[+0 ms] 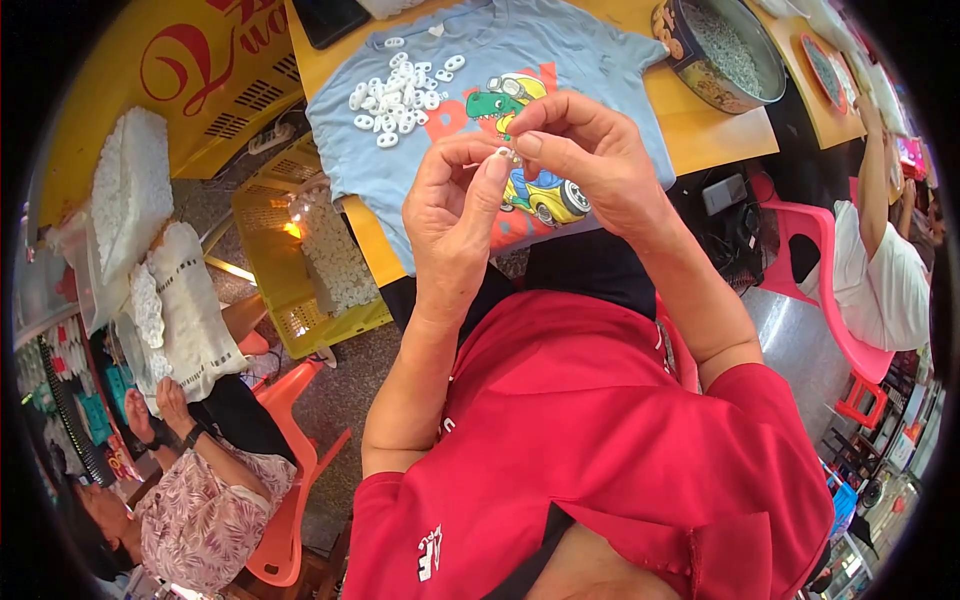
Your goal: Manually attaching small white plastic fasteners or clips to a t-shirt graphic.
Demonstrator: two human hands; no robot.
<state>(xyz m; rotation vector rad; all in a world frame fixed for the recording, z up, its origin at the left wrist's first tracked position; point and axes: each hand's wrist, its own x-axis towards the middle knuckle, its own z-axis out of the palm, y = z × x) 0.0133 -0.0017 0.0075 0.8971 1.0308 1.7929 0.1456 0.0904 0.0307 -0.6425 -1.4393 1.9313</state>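
Observation:
Both hands meet over a light-blue T-shirt [365,190] with a printed dinosaur in a yellow car. My left hand [452,205] is closed, thumb and forefinger pinched at their tips. From the other side my right hand [598,165] is closed too, its thumb and fingers bent toward the same spot. A tiny pale thing [512,157] shows between the fingertips, too small to name and partly covered by them. On the shirt, to the left of and beyond my hands, lies a loose pile of white oval plastic pieces with two holes each [398,92].
At the back right stands a round tin [765,85] of small metal parts. A yellow crate [262,225] with a bag of white pieces sits low on the left. One person [215,510] sits at the left; another [870,280] is on the right by a pink chair [825,260].

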